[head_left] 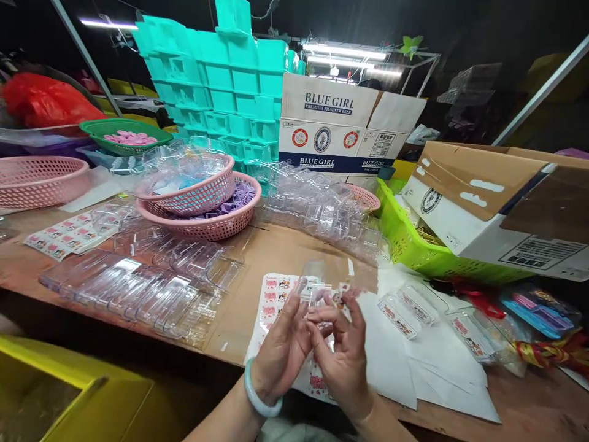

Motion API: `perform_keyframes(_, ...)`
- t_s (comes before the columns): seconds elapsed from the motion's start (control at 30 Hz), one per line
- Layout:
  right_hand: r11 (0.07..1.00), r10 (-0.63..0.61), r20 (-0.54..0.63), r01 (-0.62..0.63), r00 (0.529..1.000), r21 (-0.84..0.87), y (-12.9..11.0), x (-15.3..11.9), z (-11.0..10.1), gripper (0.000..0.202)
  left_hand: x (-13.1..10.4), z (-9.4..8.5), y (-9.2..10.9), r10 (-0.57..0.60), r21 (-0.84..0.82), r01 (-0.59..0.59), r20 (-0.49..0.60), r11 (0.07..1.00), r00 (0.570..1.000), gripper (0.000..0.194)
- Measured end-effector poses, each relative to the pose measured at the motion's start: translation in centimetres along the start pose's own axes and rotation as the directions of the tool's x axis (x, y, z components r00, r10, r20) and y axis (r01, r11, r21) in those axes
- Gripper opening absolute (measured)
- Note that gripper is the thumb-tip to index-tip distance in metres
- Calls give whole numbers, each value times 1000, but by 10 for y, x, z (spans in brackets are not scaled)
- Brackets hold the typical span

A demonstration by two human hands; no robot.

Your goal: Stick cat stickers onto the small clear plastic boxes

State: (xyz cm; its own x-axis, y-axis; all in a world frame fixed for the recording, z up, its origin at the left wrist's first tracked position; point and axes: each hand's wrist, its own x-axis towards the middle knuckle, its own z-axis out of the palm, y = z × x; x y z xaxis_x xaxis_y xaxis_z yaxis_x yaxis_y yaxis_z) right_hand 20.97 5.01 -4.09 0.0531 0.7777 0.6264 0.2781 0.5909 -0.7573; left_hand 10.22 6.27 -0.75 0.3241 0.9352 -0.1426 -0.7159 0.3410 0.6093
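Both my hands meet above a sticker sheet at the near middle of the table. My left hand, with a pale green bangle on its wrist, is closed round the lower left of a clear plastic piece. Curled fingers of my right hand hold the same piece from the right. The piece is see-through, and its outline is hard to make out. Clear cases with printed stickers lie to the right on white paper.
Clear plastic parts cover the left of the table, below pink baskets. More clear parts lie in front of a Blue Girl carton. A lime green basket holds a tilted carton. Turquoise bins are stacked behind.
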Motion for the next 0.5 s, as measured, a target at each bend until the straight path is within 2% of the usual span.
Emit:
perform_keyframes(0.07,999,-25,6,25,1000,-44,4,-12,6,68,-2,-3,2,46,-51,-48,-50,998,998,49)
perform_keyframes(0.13,995,-8,-22,6,1000,-103,5,-13,-1,61,-2,-14,11,65,-12,-67,-112,998,992,43)
perform_keyframes(0.2,989,47,-79,-58,996,-136,1,-1,-18,40,-4,-32,24,4,88,7,-122,996,993,39)
perform_keyframes(0.23,987,97,-70,-105,993,-124,-2,9,-26,27,-5,-40,30,-50,144,66,-113,987,992,39)
perform_keyframes(0.27,982,167,-23,-169,986,-89,-5,19,-34,18,-6,-48,35,-109,192,127,-102,973,989,39)
perform_keyframes(0.3,966,258,75,-256,963,-42,-8,29,-40,15,-7,-55,38,-159,229,177,-92,957,983,39)
perform_keyframes(0.33,936,346,200,-353,917,3,-11,39,-43,17,-9,-60,40,-195,253,210,-84,944,977,39)
perform_keyframes(0.4,845,458,462,-533,760,38,-14,53,-44,23,-10,-66,39,-221,278,235,-79,931,972,36)
perform_keyframes(0.47,779,488,615,-627,620,14,-15,61,-39,28,-10,-70,35,-216,281,227,-71,933,974,33)
perform_keyframes(0.5,762,494,654,-648,574,-6,-15,63,-36,30,-10,-71,34,-214,277,224,-64,934,975,33)
